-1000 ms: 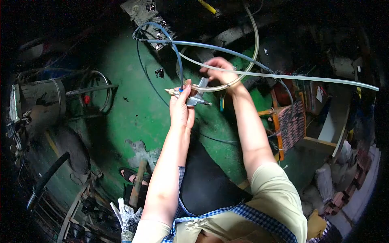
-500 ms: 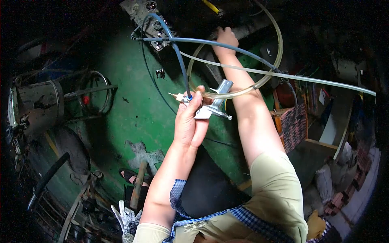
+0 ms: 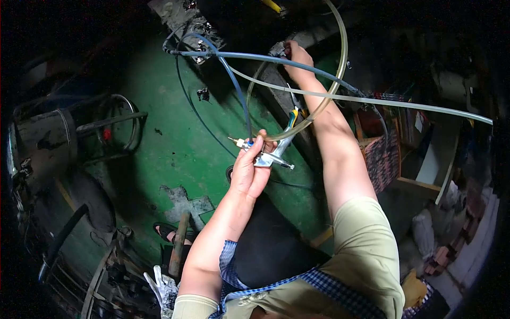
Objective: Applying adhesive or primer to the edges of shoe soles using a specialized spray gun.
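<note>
My left hand (image 3: pixel 249 173) grips a small metal spray gun (image 3: pixel 272 156) with a brass tip pointing left. A blue hose (image 3: pixel 234 85) runs up from the gun toward a grey machine part (image 3: pixel 186 16) at the top. A clear hose (image 3: pixel 329 90) loops from the gun around my right forearm and stretches off to the right. My right hand (image 3: pixel 295 56) is stretched far forward with its fingers closed around a dark object at the top; what that object is cannot be made out.
A green painted floor (image 3: pixel 170 143) lies below. A grey metal drum with a round frame (image 3: pixel 58 138) stands at the left. A woven basket (image 3: pixel 385 154) sits right of my arm. A sandalled foot (image 3: pixel 170 231) and a white glove (image 3: pixel 162 287) lie near the bottom.
My right hand left the spray gun and reached up and forward to the top of the view. My left hand kept hold of the gun.
</note>
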`<state>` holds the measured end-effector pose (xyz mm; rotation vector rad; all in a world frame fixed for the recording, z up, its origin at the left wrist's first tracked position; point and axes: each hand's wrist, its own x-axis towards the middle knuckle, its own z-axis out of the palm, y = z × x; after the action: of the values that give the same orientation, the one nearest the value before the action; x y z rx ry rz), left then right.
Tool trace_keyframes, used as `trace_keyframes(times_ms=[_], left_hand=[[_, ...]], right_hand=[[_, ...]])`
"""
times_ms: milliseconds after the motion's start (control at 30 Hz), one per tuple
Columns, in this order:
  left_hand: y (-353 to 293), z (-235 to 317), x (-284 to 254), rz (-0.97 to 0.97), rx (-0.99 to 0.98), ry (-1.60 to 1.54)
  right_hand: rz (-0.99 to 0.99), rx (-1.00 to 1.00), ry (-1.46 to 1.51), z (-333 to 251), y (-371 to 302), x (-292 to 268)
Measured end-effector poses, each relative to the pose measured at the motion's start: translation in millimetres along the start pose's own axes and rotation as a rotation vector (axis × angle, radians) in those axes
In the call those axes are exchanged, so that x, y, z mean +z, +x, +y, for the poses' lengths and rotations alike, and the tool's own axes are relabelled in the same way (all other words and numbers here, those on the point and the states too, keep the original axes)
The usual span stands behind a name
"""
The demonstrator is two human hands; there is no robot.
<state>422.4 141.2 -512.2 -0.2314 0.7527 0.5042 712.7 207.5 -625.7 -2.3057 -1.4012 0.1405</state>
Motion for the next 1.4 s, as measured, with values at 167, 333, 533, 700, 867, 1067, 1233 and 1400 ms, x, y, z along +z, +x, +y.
trace_keyframes(times_ms=[167,333,533,700,867,1067,1233,1400], left_hand=[[5.8,-0.5,-11.3,0.005,-0.006,-0.013],[6.1,1.1,-10.9,-0.01,-0.018,-0.044],[5.6,1.3,-9.0,0.005,-0.028,-0.06],[4.1,3.5,-3.3,0.014,-0.051,-0.065],[3.3,4.3,-4.6,0.038,-0.068,-0.08],[1.5,4.6,-1.8,0.031,-0.096,-0.108],[4.5,6.2,-9.9,0.011,-0.101,-0.127],[3.5,6.8,-0.7,0.034,-0.133,-0.127]], right_hand=[[-0.094,0.276,0.244,-6.1,-2.7,-0.1],[-0.034,0.218,0.165,-2.0,-7.6,4.7],[0.13,-0.06,-0.082,-0.8,-9.4,12.6],[0.152,-0.281,-0.267,3.4,-10.0,10.6],[0.093,-0.433,-0.525,2.8,-6.5,5.7],[0.022,-0.627,-0.699,9.6,0.5,-4.6],[0.004,-0.289,-0.434,4.8,-8.7,5.5],[-0.154,0.528,0.542,17.4,-9.1,10.8]])
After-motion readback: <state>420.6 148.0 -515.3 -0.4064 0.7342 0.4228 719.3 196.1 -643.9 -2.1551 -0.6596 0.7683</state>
